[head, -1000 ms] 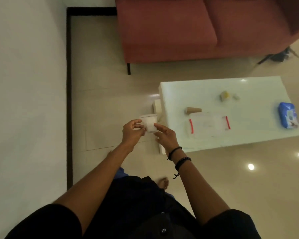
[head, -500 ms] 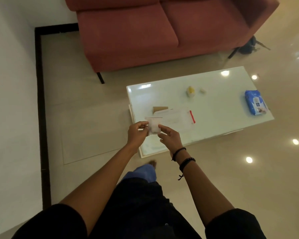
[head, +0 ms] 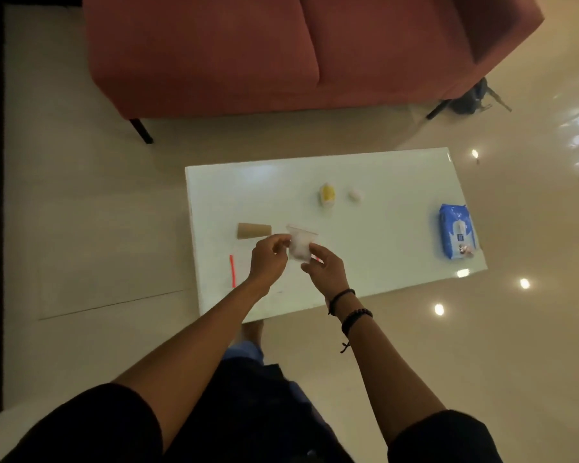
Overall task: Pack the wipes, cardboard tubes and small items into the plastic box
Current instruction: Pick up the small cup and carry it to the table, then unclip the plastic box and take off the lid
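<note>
Nearest the camera, 2 bare forearms reach out from black sleeves over dark clothing; the right wrist wears 2 dark bracelets point(head: 350, 307). Both hands meet above the near-left part of the glossy white rectangular table point(head: 381, 262). The left hand point(head: 268, 262) and the right hand point(head: 326, 270) together pinch a small clear plastic pouch with something white inside point(head: 300, 245) — left fingers closed on its left edge, right fingers closed on its lower right side. The pouch is held up off the table, upright, its top edge level.

Under the hands lies the clear plastic box, hard to make out against the white top; only its red clip point(head: 232, 270) shows plainly at the table's left edge, and a trace of red just right of the pouch.

Just beyond the left hand a brown cardboard tube point(head: 254, 230) lies on its side. Farther back, near the table's middle, sit a small yellow and white item point(head: 327, 194) and a small white lump point(head: 355, 195), close together but apart. At the right end lies a blue wipes pack point(head: 457, 230), well apart from the rest.

Beyond the table stands a dark red sofa point(head: 264, 51) on a shiny beige tiled floor point(head: 97, 212).
</note>
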